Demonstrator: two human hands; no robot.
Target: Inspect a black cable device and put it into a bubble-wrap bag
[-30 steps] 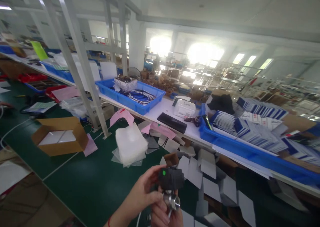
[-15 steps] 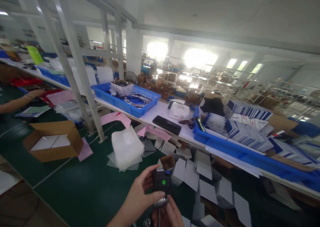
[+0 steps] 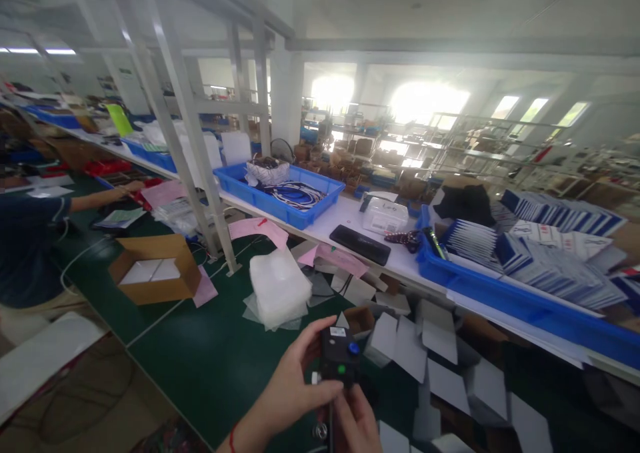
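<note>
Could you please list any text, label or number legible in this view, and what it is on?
None can be read.
Black device in the left hand: small white sticker, print too small.
Clear box on the white shelf: handwritten marks, blurred.
Blue-and-white packets: print too blurred.

Only the person's two hands and a stretch of forearm show, low in the middle of the view. The left hand (image 3: pixel 295 390) is bare, with no glove or ring to be seen, and its forearm carries no sleeve as far down as the picture reaches. A thin red cord or band (image 3: pixel 232 438) circles the left wrist. The right hand (image 3: pixel 356 421) is bare too; its wrist and arm are cut off by the bottom edge.
</note>
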